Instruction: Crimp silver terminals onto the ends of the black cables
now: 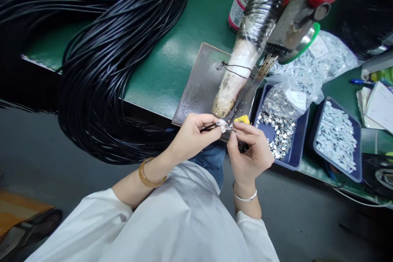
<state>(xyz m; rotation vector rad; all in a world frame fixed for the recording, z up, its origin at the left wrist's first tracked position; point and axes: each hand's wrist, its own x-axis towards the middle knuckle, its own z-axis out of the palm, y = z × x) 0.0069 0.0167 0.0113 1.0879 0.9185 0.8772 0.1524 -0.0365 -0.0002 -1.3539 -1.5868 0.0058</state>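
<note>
My left hand is closed, pinching the end of a thin black cable between thumb and fingers. At the cable's end, by my left fingertips, sits a small whitish piece. My right hand meets it from the other side, thumb and fingers pinched together on something too small to make out. Between the two hands, the thin tip of a long metal tool on a mount reaches down to the work. Just above my fingers is the open end of a white hose.
A thick bundle of black cables hangs over the green table's left side. At right stand a blue tray of small metal pieces and another tray of pale pieces. Plastic bags and a jar lie farther back.
</note>
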